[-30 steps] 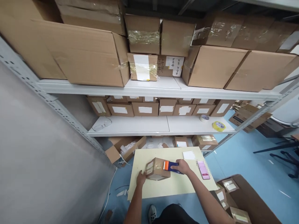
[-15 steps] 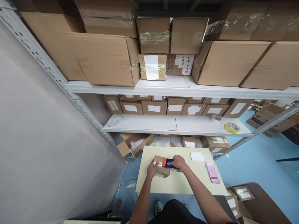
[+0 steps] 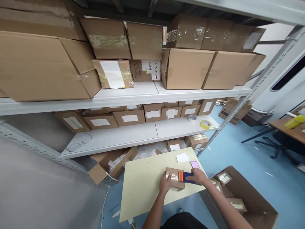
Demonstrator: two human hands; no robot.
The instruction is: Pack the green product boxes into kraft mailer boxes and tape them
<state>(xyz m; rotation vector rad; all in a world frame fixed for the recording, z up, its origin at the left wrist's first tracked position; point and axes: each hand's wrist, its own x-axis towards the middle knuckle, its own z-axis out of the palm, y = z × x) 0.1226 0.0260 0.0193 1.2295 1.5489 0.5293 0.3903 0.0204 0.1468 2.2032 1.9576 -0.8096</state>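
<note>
A small cardboard box (image 3: 175, 183) with clear tape across its top rests on the pale yellow table (image 3: 140, 181). My left hand (image 3: 165, 183) grips the box at its left side, thumb on top. In my right hand (image 3: 198, 176) is a blue tape dispenser (image 3: 188, 178), its orange head (image 3: 180, 176) against the box's right edge. The right fingers wrap round the dispenser's body; its underside is hidden. Just beyond my right hand lies a pink phone (image 3: 194, 164), partly covered by it. White paper (image 3: 182, 157) lies near the table's far edge.
Shelving (image 3: 128, 133) stands beyond the table, with rows of cardboard boxes, a white tape roll (image 3: 192, 118), a yellow tape roll (image 3: 205, 124) and glasses (image 3: 78, 142). An open carton (image 3: 109, 162) is at lower left. A large open box (image 3: 252, 194) holding smaller boxes stands right.
My view has turned to the right. Both hands, with the box and tape dispenser, have shifted right across the table, closer to the phone. The grips stay the same.
</note>
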